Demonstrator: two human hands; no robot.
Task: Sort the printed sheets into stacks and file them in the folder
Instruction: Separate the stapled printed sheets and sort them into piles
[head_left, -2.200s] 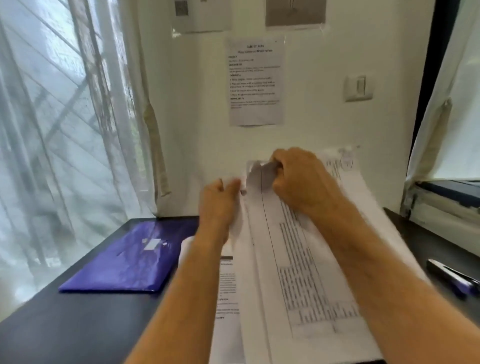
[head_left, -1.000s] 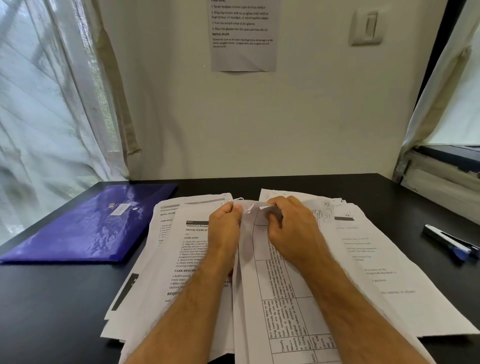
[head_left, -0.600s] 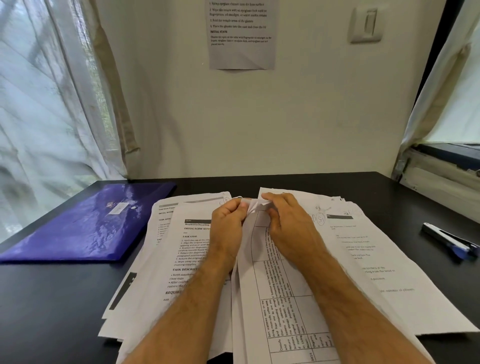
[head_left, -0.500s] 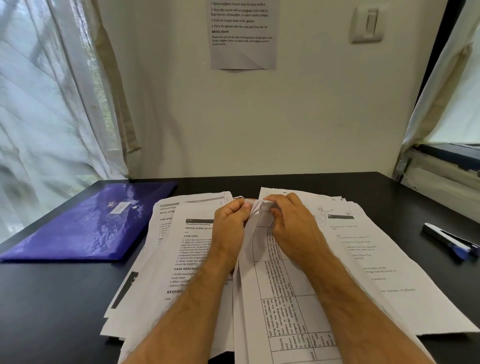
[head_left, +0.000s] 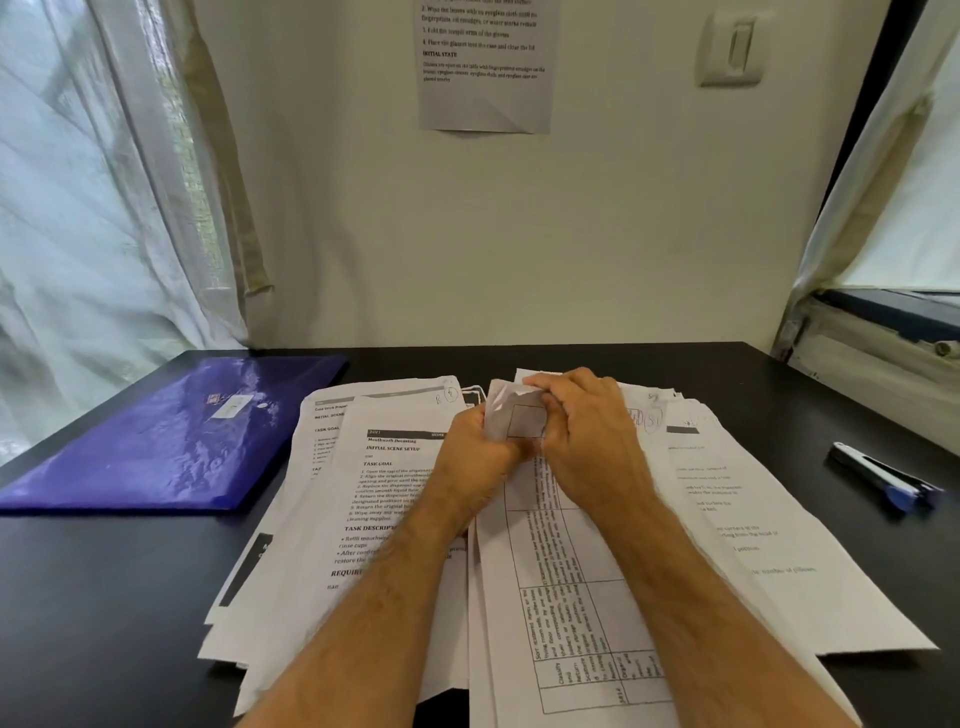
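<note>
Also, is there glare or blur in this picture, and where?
Head view: glare on the folder; the sheets read sharp near the hands, fainter at the right; the pen is slightly soft; the curtain is bright with daylight.

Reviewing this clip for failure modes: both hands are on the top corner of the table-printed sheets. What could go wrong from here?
1. The left hand and right hand both pinch the curled corner of the table-printed sheets; pulling apart could tear or crease it.
2. Loose sheets fan out unevenly underneath; forearm movement may scatter them or mix stacks.
3. The purple folder lies closed at far left, so filing probably needs a hand freed first.
</note>
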